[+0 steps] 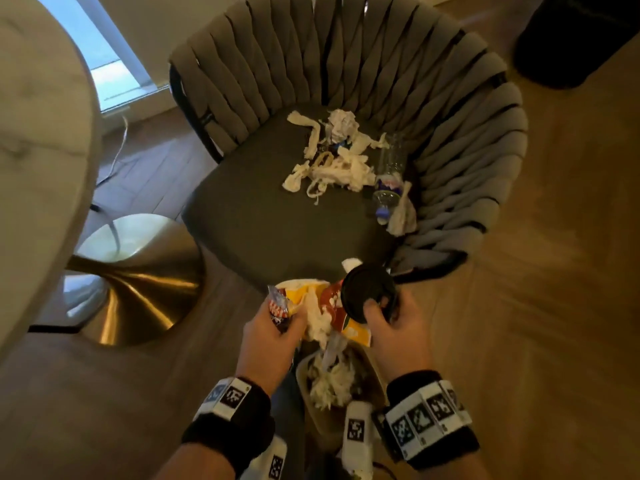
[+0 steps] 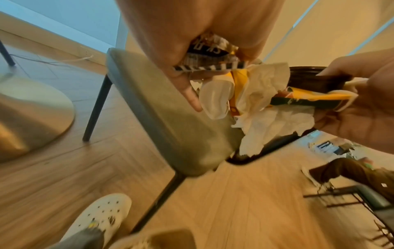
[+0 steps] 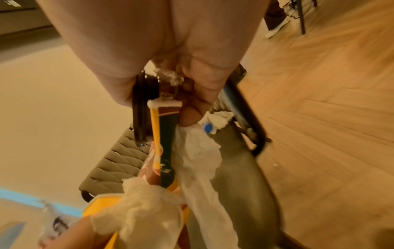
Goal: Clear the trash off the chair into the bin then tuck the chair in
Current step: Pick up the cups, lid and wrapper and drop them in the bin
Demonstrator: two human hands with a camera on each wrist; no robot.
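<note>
The grey woven-back chair (image 1: pixel 270 209) carries shredded tissue (image 1: pixel 332 161) and a clear bottle (image 1: pixel 389 174) with a blue cap at the seat's back right. In front of the seat edge, my left hand (image 1: pixel 277 317) grips a crumpled striped wrapper (image 2: pixel 209 55) and one end of a yellow-red packet (image 1: pixel 311 292). My right hand (image 1: pixel 381 310) pinches a round black lid (image 1: pixel 363 289) against the packet's other end (image 3: pixel 157 134). White tissue (image 2: pixel 266 84) hangs between both hands. Directly under them stands a beige bin (image 1: pixel 301 372) with tissue inside.
A pale round table (image 1: pixel 38 133) on a gold pedestal base (image 1: pixel 145 282) stands to the left of the chair. A dark rounded object (image 1: pixel 575 39) sits at the top right. A white cable (image 1: pixel 117 150) lies on the wooden floor. My white shoe (image 2: pixel 102 217) is near the chair leg.
</note>
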